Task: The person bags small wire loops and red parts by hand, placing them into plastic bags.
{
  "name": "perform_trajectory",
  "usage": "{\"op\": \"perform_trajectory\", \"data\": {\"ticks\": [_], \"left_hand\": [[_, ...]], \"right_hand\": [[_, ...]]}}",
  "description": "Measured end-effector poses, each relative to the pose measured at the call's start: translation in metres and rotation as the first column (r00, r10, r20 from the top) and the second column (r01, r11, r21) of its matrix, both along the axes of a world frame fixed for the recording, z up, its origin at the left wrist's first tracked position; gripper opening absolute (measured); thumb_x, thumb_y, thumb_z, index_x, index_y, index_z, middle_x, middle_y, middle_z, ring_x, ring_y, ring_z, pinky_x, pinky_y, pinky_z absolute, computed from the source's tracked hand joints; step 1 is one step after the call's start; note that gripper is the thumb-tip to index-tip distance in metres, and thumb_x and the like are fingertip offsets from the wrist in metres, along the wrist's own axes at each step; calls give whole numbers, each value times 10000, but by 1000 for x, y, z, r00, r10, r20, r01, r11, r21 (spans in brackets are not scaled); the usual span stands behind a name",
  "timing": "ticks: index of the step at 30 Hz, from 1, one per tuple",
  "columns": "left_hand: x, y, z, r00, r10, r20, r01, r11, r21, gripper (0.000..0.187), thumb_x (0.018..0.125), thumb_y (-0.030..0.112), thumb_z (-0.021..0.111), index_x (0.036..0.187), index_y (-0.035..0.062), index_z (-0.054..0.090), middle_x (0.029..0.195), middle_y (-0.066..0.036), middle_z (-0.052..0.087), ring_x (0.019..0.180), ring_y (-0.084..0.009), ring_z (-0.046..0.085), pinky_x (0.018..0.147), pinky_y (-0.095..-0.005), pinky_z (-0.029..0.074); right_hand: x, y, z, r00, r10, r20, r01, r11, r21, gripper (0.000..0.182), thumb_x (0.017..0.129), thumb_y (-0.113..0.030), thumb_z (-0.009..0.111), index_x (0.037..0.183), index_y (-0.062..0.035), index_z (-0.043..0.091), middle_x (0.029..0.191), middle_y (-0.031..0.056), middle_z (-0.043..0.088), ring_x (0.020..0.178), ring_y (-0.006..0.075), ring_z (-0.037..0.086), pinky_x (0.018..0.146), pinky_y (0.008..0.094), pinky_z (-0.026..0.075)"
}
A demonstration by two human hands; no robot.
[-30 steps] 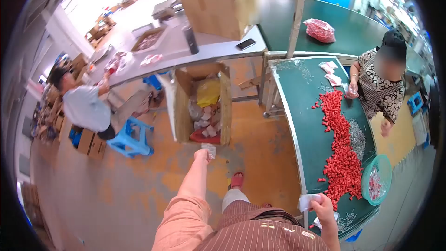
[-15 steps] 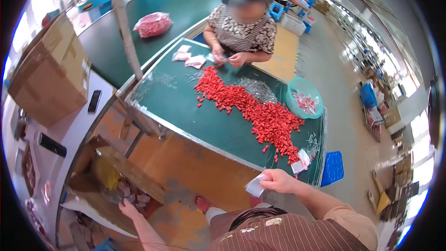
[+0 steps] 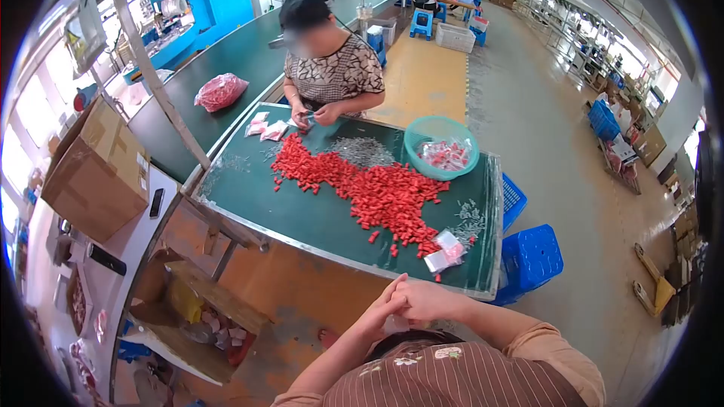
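Observation:
My left hand (image 3: 381, 310) and my right hand (image 3: 430, 301) meet in front of my apron, below the table's near edge. Their fingers are closed against each other. A pale plastic bag (image 3: 395, 324) shows partly beneath them, mostly hidden by the fingers. On the green table (image 3: 264, 207) lies a long heap of small red pieces (image 3: 392, 200), with clear small parts (image 3: 362, 152) behind it. White and pink packets (image 3: 445, 252) rest at the near right corner, nearest my hands. A mint green basket (image 3: 441, 122) holds filled bags.
Across the table, a person (image 3: 332, 68) works with both hands near small packets (image 3: 273, 130). An open carton (image 3: 219, 286) stands low at left, a closed box (image 3: 102, 169) above it. Blue stools (image 3: 532, 256) stand at right. A pink bag (image 3: 221, 93) lies behind.
My left hand has left the open carton and come up to my right hand. The right hand has moved slightly left, its bags now mostly hidden. The view has shifted.

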State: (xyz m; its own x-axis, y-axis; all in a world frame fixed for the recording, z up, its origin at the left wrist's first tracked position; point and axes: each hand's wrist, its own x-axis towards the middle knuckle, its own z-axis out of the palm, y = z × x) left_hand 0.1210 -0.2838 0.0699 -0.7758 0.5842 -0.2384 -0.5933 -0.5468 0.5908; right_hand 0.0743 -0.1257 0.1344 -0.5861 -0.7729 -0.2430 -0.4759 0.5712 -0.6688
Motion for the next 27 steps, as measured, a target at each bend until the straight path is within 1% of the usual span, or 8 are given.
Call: {"op": "perform_trajectory", "data": {"ticks": [2,5,7,8,9,15,22,27], "left_hand": [[6,50,-1,999,-3,33,3,1000,-14,774,906,350,618,1507,154,172,1423,-97,348,1240,-238,447,941,-404,467],[14,119,21,996,9,90,-5,999,-51,706,929,390,574,1494,155,223,1462,-73,322,1276,-227,417,953,-382,467],[18,155,1,998,57,41,-55,997,-54,537,936,434,540,1345,96,456,1134,-73,584,984,-187,596,769,-324,521],[18,171,19,996,50,75,-48,999,-22,483,937,429,542,1261,71,519,962,-51,615,793,-147,604,655,-287,505],[18,189,26,978,84,189,-86,996,3,463,944,405,534,1284,91,518,968,-69,625,767,-136,591,610,-274,491],[18,238,34,981,98,169,-90,995,-52,514,967,379,497,1404,126,400,1183,-128,564,784,-178,590,622,-307,499],[-9,270,31,996,77,36,-74,994,-85,551,997,413,427,1439,108,305,1192,-136,551,882,-208,604,713,-339,556],[-45,270,26,998,22,55,-21,1000,-14,514,985,369,478,1380,54,379,1142,-112,556,928,-197,601,726,-361,567]], "right_hand": [[13,50,-5,988,-96,-124,85,993,-86,159,718,-160,619,831,-53,652,864,147,623,911,343,572,798,422,471],[21,122,7,969,-162,-186,152,986,-64,245,748,-164,628,965,-51,638,1004,169,608,986,345,566,853,419,462],[31,164,5,924,-321,-206,255,922,-293,261,750,-163,656,981,-44,640,1003,166,606,980,342,566,848,418,462],[35,183,9,923,-364,-122,303,886,-350,286,746,-164,676,1001,-39,639,1000,165,607,976,338,566,848,412,461],[36,200,15,914,-403,-42,353,844,-405,312,742,-165,696,1020,-33,638,997,163,607,972,334,566,848,405,461],[54,261,5,872,-487,-40,420,788,-450,338,742,-163,725,1028,-22,609,1017,143,601,976,307,568,863,391,441],[33,275,-1,802,-575,-164,511,801,-312,195,744,-119,693,896,-36,603,926,119,599,914,316,575,786,406,463],[-4,287,-12,790,-602,-112,531,765,-364,108,790,-110,661,863,-39,625,885,127,609,869,315,592,765,383,472]]}}
